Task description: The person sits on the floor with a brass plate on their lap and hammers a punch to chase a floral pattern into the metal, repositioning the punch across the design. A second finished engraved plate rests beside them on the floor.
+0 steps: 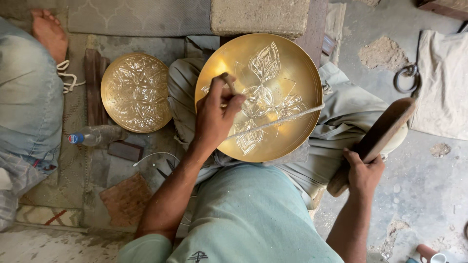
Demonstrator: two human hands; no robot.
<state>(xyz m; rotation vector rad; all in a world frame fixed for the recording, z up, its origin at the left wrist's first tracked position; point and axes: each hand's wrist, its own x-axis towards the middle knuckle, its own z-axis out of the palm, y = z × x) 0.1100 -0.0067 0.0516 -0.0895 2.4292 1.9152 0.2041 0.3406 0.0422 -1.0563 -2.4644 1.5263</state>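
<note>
Brass plates, two: one fully engraved (135, 92), one half-engraved with a flower (273, 73). Left hand (217, 114) pinches a chisel (227, 81); right hand (363, 173) grips a wooden mallet (378, 136).

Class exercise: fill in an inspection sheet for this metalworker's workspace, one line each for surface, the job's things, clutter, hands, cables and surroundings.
Surface: concrete floor, dusty, with mats at the left.
Job's things: brass plate on the lap, part-engraved with petals; a cord crosses it.
Clutter: finished plate, bottle, metal ring, cloth.
Hands: left hand holds a thin tool on the plate; right hand grips a wooden mallet, off the plate.
Cables: thin wire on the mat.
Surroundings: stone block; another person's leg at the left.
</note>
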